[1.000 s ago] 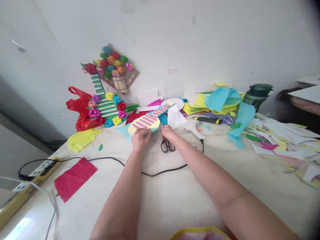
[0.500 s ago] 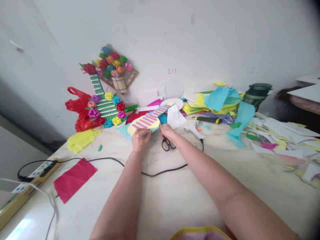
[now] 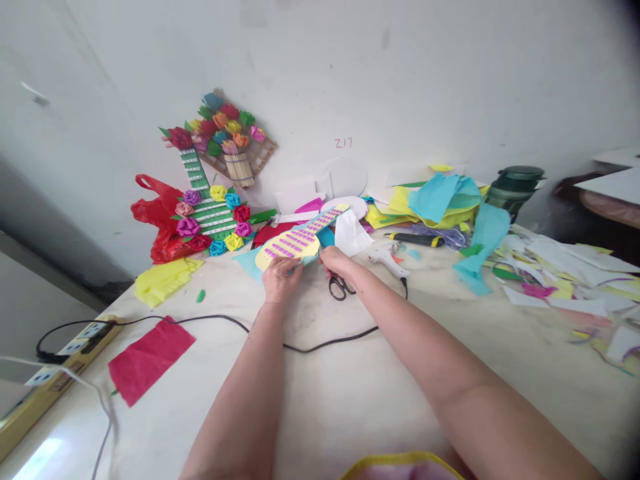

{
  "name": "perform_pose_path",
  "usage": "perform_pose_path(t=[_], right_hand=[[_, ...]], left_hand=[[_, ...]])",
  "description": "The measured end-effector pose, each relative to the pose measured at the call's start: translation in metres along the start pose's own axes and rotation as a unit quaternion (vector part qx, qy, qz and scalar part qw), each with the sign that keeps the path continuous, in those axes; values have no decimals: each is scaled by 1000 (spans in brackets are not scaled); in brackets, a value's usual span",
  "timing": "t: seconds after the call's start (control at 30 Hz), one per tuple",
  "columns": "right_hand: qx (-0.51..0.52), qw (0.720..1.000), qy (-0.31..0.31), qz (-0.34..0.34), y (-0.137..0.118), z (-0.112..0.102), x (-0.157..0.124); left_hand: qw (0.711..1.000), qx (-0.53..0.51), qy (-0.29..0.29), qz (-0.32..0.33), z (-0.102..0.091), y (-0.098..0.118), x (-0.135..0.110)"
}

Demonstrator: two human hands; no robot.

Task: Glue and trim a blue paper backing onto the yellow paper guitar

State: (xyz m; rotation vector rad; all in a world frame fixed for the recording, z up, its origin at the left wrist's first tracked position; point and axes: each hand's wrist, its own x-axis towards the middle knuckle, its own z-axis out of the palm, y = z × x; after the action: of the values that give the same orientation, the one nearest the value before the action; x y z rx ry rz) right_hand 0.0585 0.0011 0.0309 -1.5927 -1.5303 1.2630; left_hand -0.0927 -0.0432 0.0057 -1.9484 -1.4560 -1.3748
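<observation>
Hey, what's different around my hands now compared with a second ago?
The scissors' black handles, showing below your right hand, have swung slightly rightward and up in the picture. I see nothing newly grasped or released. Your left hand stays at the yellow cutout's near edge.
</observation>
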Motion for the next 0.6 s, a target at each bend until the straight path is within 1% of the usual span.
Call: perform_pose_path(t=[0.13,0.2,0.43,0.53,0.6], right_hand=[[-46,999,-17,-11,-1,-6,-1],[-50,998,-29,-21,-1,-10,-4],[-26,997,-53,-46,2,-16,-14],[-6,997,-67,-43,2,-18,-19],[20,997,-72,-22,0,-19,-23]], left_hand=[[1000,-4,-7,2,0,-1,0],[1000,-6,-12,2,0,-1,0],[1000,-11,-14,-2,-2,0,0],[1000,-14,-14,-5,-1,1,0],[1000,-14,-13,-7,-1,1,0]])
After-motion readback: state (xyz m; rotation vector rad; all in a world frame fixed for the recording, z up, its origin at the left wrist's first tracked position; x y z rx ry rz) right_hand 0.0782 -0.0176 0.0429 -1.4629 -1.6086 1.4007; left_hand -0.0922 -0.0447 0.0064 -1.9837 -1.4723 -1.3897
